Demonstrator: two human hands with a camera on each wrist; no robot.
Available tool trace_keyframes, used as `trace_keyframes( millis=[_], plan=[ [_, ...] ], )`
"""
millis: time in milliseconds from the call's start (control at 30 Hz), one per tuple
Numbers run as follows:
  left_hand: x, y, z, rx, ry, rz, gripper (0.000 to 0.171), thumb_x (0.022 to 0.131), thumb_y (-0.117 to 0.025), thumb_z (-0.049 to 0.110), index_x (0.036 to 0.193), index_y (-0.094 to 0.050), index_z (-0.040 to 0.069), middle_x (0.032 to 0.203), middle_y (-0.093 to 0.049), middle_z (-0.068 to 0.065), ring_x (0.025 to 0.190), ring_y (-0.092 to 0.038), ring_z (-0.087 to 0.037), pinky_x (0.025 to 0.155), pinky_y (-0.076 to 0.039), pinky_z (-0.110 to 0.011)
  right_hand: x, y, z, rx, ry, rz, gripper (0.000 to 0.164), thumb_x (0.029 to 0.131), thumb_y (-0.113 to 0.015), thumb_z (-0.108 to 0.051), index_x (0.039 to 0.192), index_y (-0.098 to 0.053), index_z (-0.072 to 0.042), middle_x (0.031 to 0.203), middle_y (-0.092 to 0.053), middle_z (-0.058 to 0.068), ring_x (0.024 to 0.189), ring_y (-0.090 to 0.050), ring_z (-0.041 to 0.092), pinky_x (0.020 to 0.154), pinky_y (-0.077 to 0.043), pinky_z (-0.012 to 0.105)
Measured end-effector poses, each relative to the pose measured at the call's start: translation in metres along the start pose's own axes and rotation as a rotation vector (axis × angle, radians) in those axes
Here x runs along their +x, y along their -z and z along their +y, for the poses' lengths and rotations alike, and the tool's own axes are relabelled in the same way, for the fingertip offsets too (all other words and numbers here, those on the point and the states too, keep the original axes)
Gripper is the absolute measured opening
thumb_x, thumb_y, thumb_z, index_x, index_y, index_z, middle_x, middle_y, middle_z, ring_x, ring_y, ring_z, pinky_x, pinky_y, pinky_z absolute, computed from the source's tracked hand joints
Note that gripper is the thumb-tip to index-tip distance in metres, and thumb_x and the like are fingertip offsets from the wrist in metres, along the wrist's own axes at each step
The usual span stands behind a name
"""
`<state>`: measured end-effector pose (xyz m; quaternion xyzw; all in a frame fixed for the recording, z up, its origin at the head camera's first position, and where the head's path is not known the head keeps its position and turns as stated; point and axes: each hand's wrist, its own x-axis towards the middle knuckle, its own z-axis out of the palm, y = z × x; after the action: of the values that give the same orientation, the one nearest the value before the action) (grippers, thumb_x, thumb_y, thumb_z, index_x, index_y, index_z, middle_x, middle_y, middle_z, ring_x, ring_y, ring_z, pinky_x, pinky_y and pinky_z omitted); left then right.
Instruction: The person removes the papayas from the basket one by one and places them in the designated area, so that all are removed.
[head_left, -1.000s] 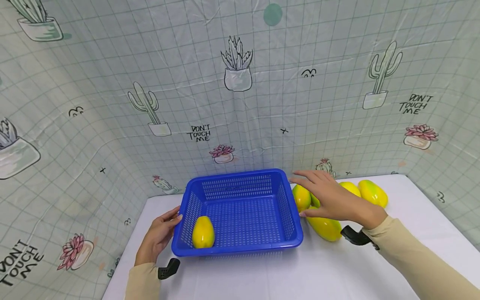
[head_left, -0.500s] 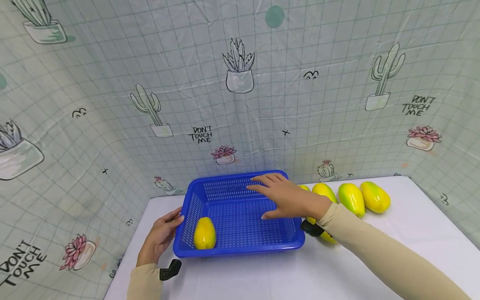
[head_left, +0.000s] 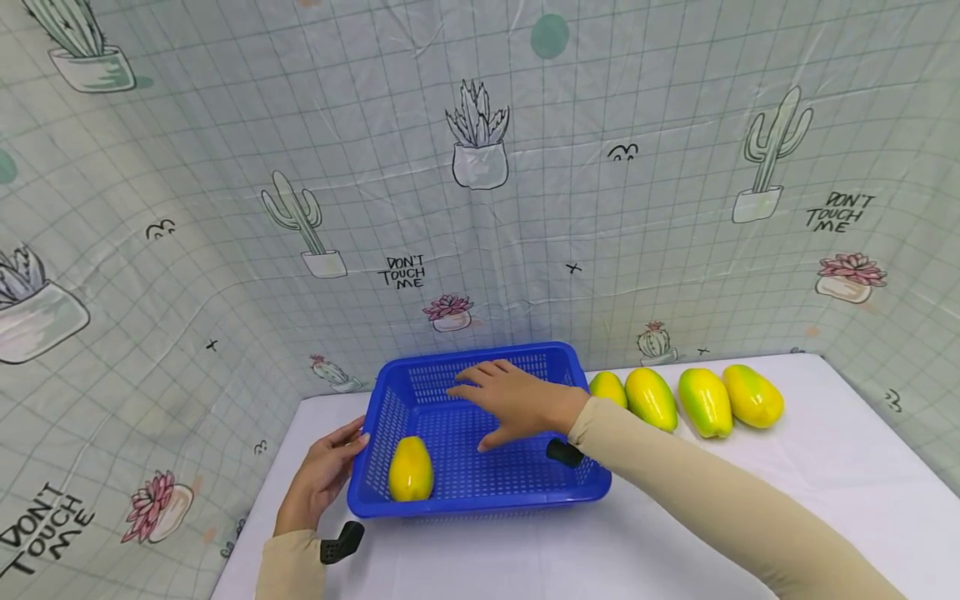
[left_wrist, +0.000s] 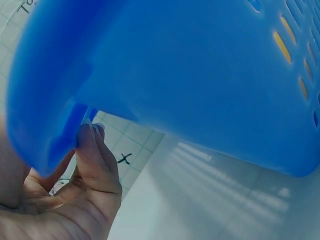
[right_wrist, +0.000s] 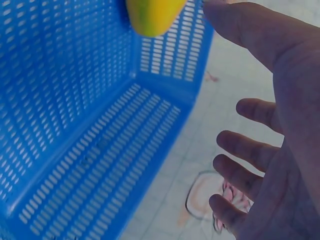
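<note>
A blue plastic basket (head_left: 487, 502) with slotted walls stands in the middle of the head view. My left hand (head_left: 318, 475) grips its left rim; in the left wrist view the fingertips (left_wrist: 90, 145) curl up under that rim. One oval, glossy yellow fruit (head_left: 411, 468) lies inside, in the near left corner. Over the basket's right half hovers my right hand (head_left: 513, 404), fingers spread and nothing in them. In the right wrist view the fruit (right_wrist: 154, 15) shows near the thumb (right_wrist: 240, 25), beyond the palm.
Right of the basket, several yellow-green fruits lie in a row, among them one near the rim (head_left: 651, 398) and one farthest right (head_left: 753, 396). A white cloth (head_left: 720, 500) covers the table. Behind hangs a grid-patterned curtain (head_left: 540, 225) with cactus prints.
My right hand has moved left from the fruits beside the basket to over its inside. The sleeve now covers the nearest loose fruit. My left hand keeps its grip on the rim.
</note>
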<state>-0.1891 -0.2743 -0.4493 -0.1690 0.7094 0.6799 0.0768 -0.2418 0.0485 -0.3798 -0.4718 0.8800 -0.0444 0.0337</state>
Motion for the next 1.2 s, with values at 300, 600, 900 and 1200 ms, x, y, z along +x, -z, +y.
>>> trace_keyframes(
  millis=[300, 600, 900, 1200],
  plan=[
    [-0.001, 0.000, -0.001, 0.002, -0.002, -0.001, 0.054, 0.108, -0.059, 0.005, 0.159, -0.043, -0.003, 0.128, -0.060, -0.011, 0.092, -0.064, -0.011, 0.082, -0.058, -0.018, 0.034, -0.013, -0.020, -0.074, 0.006, -0.080, 0.088, 0.090, -0.082, -0.054, 0.161, -0.045, -0.019, 0.162, -0.045, 0.007, 0.150, -0.041, 0.029, 0.126, -0.032, 0.049],
    [0.002, 0.001, -0.003, -0.005, -0.004, -0.009, 0.055, 0.108, -0.059, 0.005, 0.160, -0.041, -0.002, 0.131, -0.057, -0.013, 0.094, -0.065, -0.012, 0.082, -0.058, -0.019, 0.061, -0.029, -0.034, -0.090, -0.019, -0.178, 0.090, 0.090, -0.079, -0.060, 0.163, -0.041, -0.024, 0.164, -0.043, 0.002, 0.152, -0.040, 0.024, 0.127, -0.030, 0.047],
    [0.001, 0.001, 0.000, -0.008, -0.010, -0.016, 0.056, 0.108, -0.059, 0.006, 0.160, -0.040, -0.003, 0.130, -0.057, -0.012, 0.091, -0.064, -0.011, 0.081, -0.058, -0.018, 0.077, -0.042, -0.043, -0.079, -0.028, -0.198, 0.089, 0.088, -0.078, -0.063, 0.161, -0.045, -0.025, 0.162, -0.047, 0.001, 0.148, -0.044, 0.023, 0.125, -0.034, 0.046],
    [-0.002, 0.001, -0.001, 0.002, -0.027, -0.020, 0.055, 0.108, -0.059, 0.005, 0.158, -0.041, -0.006, 0.125, -0.058, -0.010, 0.088, -0.064, -0.009, 0.080, -0.057, -0.017, 0.083, -0.049, -0.052, -0.036, -0.044, -0.224, 0.087, 0.087, -0.078, -0.066, 0.158, -0.047, -0.025, 0.151, -0.056, -0.002, 0.139, -0.051, 0.020, 0.123, -0.036, 0.045]
  ],
)
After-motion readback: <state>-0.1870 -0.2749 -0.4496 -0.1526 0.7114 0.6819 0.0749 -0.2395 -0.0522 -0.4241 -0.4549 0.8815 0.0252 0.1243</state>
